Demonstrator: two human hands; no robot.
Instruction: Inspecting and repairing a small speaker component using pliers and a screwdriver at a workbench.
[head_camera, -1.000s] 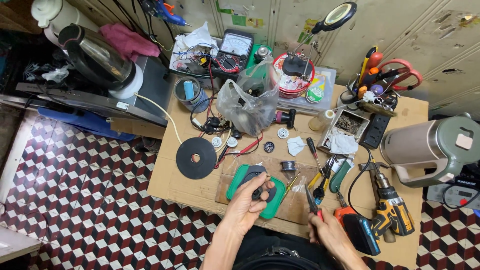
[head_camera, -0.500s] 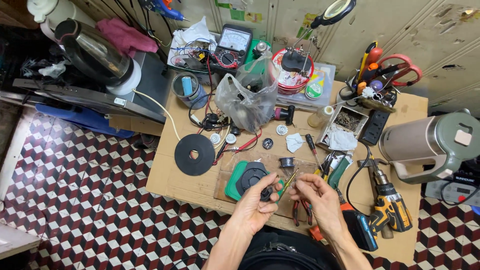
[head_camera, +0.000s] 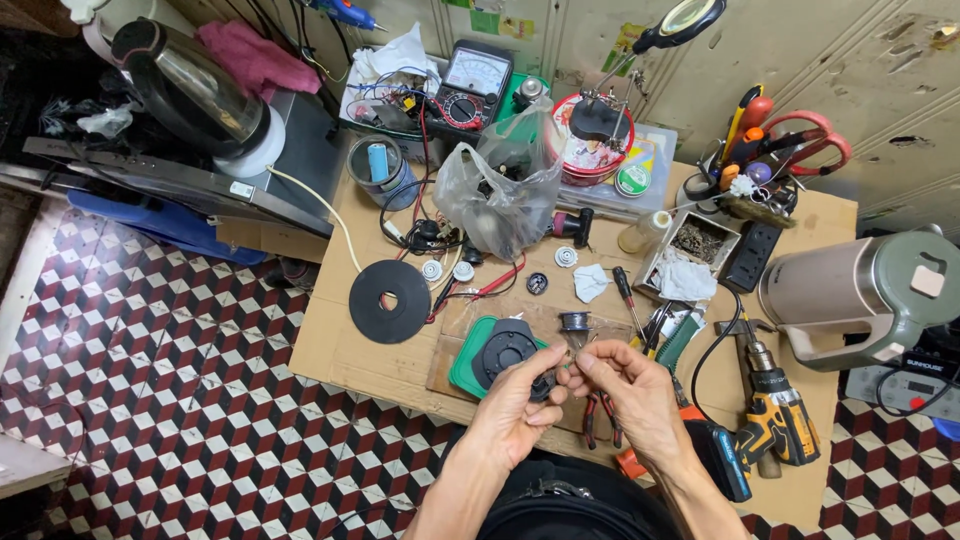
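Note:
My left hand curls around a small black round part just above the near edge of the cardboard-covered table. My right hand meets it from the right, and its thumb and forefinger pinch at the same part's edge. What sits between those fingertips is too small to make out. Directly beyond the hands lies a green base with a black round piece on it, resting on a wooden board. A small dark spool stands just behind my fingers.
A flat black disc lies to the left, a plastic bag of parts and a multimeter farther back. Red-handled pliers lie under my hands. A cordless drill and a grey-green kettle crowd the right side.
My right hand has come in from the lower right by the drill to meet the left. My left hand has drawn back off the green base towards me with the small black part.

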